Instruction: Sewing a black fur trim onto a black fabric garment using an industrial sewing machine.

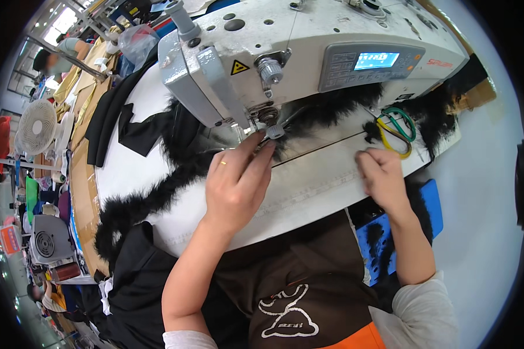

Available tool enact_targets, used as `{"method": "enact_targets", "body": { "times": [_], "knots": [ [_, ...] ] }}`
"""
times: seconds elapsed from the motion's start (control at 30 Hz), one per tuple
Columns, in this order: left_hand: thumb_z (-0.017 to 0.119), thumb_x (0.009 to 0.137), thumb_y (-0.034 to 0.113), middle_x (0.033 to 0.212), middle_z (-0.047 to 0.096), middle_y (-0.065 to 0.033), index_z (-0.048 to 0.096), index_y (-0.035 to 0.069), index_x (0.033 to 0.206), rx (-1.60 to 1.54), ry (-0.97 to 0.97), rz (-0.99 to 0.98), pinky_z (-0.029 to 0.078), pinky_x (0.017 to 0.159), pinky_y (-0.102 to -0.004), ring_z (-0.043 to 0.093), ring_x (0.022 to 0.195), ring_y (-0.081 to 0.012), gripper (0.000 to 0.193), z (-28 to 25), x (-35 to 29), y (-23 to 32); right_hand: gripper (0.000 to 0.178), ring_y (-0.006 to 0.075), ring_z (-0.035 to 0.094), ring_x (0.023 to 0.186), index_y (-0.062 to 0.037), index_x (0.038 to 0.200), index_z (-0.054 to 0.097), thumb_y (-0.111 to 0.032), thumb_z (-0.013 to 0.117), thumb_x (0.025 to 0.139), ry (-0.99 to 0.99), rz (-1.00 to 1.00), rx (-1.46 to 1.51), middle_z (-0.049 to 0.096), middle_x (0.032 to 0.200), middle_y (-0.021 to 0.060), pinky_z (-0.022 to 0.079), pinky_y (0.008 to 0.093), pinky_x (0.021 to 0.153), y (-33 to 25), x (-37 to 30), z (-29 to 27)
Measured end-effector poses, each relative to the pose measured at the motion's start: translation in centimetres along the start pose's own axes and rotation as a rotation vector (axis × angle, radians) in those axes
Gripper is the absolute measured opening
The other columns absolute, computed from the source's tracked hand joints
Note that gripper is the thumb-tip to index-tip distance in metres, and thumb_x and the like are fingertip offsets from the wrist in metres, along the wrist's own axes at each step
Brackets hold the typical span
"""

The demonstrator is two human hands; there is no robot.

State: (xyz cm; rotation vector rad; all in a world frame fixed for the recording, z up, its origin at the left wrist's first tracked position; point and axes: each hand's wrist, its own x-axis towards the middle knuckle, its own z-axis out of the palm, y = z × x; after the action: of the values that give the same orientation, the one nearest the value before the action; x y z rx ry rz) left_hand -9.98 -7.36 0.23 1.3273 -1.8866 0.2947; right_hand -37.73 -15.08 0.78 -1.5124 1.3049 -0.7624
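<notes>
A white sewing machine [308,41] stands in front of me. My left hand [236,183], a ring on one finger, reaches up to the needle area. Its fingertips are drawn together beside the presser foot and a small grey knob [275,131]; what they grip is hidden. Black fluffy trim [151,195] runs from under the machine head, past my left hand and down the table's left side. My right hand [381,177] is curled closed over the front of the white table; anything in it cannot be made out. Just beyond it lie scissors [397,132] with yellow and green handles.
Black fabric [148,285] hangs off the table's front left edge. Folded black cloth [113,125] lies at the far left. More black fluff [439,119] sits at the right. Below the table edge is a blue plastic piece [431,209]. A white fan [36,127] stands farther left.
</notes>
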Motion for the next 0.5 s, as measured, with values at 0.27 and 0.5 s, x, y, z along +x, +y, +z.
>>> {"method": "enact_targets", "body": {
  "times": [0.27, 0.5],
  "knots": [
    [0.074, 0.086, -0.005, 0.122, 0.072, -0.0239, 0.072, -0.005, 0.118, -0.023, 0.177, -0.239, 0.053, 0.078, -0.0339, 0.070, 0.082, -0.0255, 0.032, 0.4, -0.6, 0.8, 0.036, 0.0046, 0.040, 0.054, 0.0005, 0.062, 0.055, -0.011, 0.063, 0.095, -0.022, 0.088, 0.049, 0.048, 0.055, -0.0026, 0.032, 0.0274, 0.050, 0.3, -1.9, -1.6],
    [0.075, 0.085, -0.003, 0.119, 0.073, -0.0197, 0.073, -0.002, 0.115, -0.057, 0.143, -0.198, 0.052, 0.082, -0.0348, 0.071, 0.090, -0.0272, 0.030, 1.4, 0.3, 1.1, 0.034, 0.0047, 0.041, 0.055, 0.0010, 0.063, 0.056, -0.010, 0.063, 0.095, -0.006, 0.079, 0.090, 0.048, 0.055, -0.0015, 0.033, 0.0278, 0.051, 0.5, -2.0, -2.1]
  ]
}}
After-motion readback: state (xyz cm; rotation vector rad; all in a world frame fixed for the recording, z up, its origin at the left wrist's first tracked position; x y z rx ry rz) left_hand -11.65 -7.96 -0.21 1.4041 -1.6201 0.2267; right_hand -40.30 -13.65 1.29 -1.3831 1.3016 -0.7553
